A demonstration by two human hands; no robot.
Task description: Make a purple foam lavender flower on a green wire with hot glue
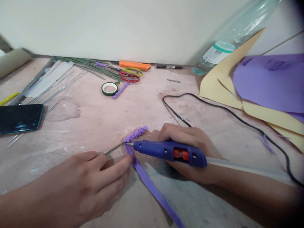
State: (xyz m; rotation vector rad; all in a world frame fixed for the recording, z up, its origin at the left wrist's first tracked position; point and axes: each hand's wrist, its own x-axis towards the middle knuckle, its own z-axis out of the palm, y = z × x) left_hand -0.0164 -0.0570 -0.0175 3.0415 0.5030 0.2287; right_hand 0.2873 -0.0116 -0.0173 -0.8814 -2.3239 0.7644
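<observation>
My left hand is closed on a thin green stem, and one of its fingertips presses on a purple paper strip. At the stem's far end is a fluffy purple flower spike. The strip's upper end meets the stem just below the spike, then runs down toward the front edge of the view. In my right hand is a blue glue gun, a clear glue stick poking out of its back. Its metal nozzle touches or nearly touches the strip's end; I cannot tell which. The trigger is hidden.
A black cord loops across the right. Behind lie green tape, scissors, an orange cutter, a pen and glue sticks. A phone is at left; a bottle and coloured paper at right.
</observation>
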